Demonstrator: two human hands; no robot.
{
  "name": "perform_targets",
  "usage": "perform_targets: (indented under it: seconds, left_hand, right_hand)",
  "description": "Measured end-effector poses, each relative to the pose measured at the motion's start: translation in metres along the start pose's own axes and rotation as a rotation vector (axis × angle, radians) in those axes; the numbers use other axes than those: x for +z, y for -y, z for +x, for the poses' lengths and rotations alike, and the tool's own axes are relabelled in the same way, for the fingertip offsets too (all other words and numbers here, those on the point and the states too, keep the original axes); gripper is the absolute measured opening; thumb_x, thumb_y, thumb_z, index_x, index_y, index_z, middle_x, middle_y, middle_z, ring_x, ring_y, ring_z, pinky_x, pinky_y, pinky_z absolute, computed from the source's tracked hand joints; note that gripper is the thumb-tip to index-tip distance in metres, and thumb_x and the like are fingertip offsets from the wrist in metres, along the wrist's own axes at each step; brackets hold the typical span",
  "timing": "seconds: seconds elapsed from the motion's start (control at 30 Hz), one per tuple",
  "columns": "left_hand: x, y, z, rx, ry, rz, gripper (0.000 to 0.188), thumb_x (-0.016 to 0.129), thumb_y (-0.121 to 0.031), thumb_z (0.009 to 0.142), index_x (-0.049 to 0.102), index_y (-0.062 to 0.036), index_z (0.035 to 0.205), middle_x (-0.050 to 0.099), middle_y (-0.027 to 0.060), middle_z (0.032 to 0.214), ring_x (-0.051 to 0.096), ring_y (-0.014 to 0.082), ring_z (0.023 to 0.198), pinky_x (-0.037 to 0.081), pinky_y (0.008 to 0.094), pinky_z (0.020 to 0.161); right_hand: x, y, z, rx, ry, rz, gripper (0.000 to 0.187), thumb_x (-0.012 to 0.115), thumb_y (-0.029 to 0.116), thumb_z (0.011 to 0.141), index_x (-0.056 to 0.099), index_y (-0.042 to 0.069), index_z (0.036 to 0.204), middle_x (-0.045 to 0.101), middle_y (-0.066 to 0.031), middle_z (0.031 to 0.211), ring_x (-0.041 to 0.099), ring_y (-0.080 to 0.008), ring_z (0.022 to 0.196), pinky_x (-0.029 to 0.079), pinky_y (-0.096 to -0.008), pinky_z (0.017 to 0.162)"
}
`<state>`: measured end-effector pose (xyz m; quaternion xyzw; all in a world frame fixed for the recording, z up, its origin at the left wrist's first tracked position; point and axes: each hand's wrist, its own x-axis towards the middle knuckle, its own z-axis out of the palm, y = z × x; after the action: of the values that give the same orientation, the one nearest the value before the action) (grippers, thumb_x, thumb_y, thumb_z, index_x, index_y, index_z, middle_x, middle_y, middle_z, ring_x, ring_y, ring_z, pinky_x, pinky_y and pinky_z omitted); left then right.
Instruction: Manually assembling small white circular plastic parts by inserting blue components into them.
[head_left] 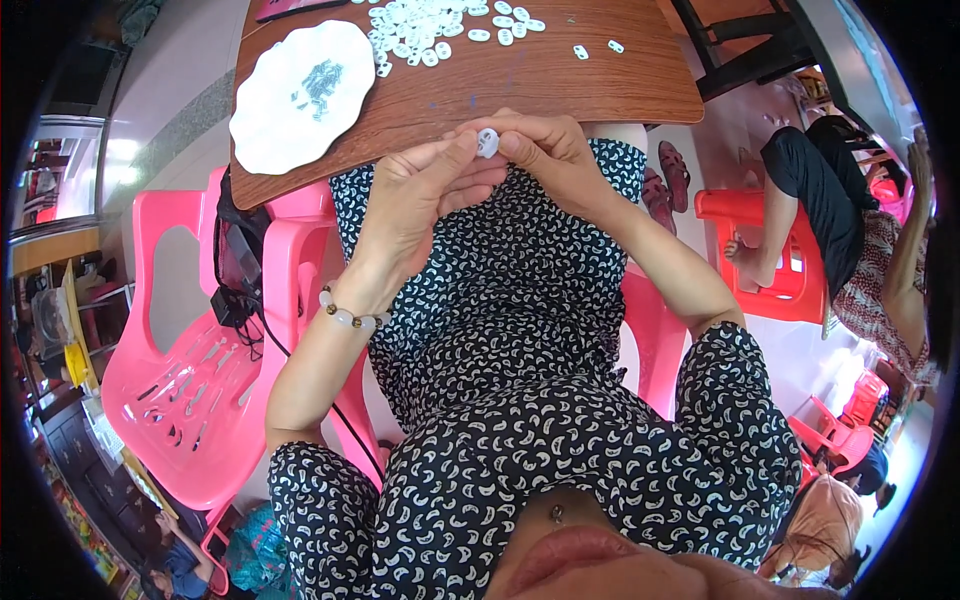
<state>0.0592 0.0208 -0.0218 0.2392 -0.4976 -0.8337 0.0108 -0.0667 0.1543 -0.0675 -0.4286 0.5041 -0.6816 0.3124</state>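
Just in front of the table's near edge, a small white oval plastic piece [487,143] with dark openings is held up between my two hands. My left hand [425,180] pinches it from the left with thumb and forefinger, the other fingers curled loosely below. On its right side, the thumb and fingertips of my right hand [560,160] close on it too. A white wavy-edged plate [265,125] at the table's left bears a small heap of tiny grey bits [320,85]. Many similar white oval pieces [415,25] lie piled at the far middle.
The brown wooden table [590,80] ends close to my lap. Two loose white pieces lie toward its right. A pink plastic chair [190,400] with a black bag [240,250] and cable stands at my left. Another person [820,200] sits at the right by a red stool [740,210].
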Motion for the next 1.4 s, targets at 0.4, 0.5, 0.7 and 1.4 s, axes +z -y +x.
perform_targets:
  seconds: [0.4,0.5,0.7,1.4]
  left_hand:
    - [-0.002,0.003,0.001,0.075,-0.036,0.041,0.032,0.063,-0.028,0.091,0.067,0.0011,0.105,0.069,0.0124,0.096,0.068,0.0175,0.086,0.054,0.0249,0.074]
    - [-0.004,0.002,0.004,0.117,-0.042,0.076,0.031,0.064,-0.027,0.090,0.068,0.0004,0.103,0.070,0.0108,0.096,0.068,0.0162,0.086,0.054,0.0237,0.072]
    - [-0.006,0.003,0.009,0.012,-0.075,-0.045,0.028,0.061,-0.028,0.092,0.067,-0.0034,0.105,0.070,0.0062,0.093,0.066,0.0095,0.079,0.054,0.0191,0.069]
    - [-0.012,0.002,0.031,0.309,-0.081,0.455,0.027,0.057,-0.022,0.095,0.069,0.0020,0.093,0.069,0.0053,0.077,0.063,0.0079,0.064,0.049,0.0191,0.058]
  right_hand:
    - [0.002,0.012,0.001,0.058,-0.017,0.053,0.035,0.058,0.024,0.094,0.059,0.002,0.122,0.064,-0.0059,0.110,0.059,-0.0116,0.101,0.048,-0.0258,0.088]
    - [-0.002,0.017,0.001,0.065,-0.021,0.008,0.035,0.065,0.019,0.090,0.060,0.004,0.120,0.064,-0.0053,0.107,0.059,-0.0111,0.098,0.049,-0.0253,0.084]
    - [0.002,0.013,0.005,-0.070,-0.101,-0.456,0.036,0.074,0.013,0.079,0.064,0.008,0.114,0.061,-0.0031,0.089,0.055,-0.0094,0.077,0.046,-0.0225,0.066]
    - [-0.010,0.023,0.012,-0.166,-0.183,-0.668,0.029,0.073,0.015,0.078,0.065,0.007,0.106,0.059,-0.0058,0.080,0.055,-0.0158,0.071,0.047,-0.0274,0.061]
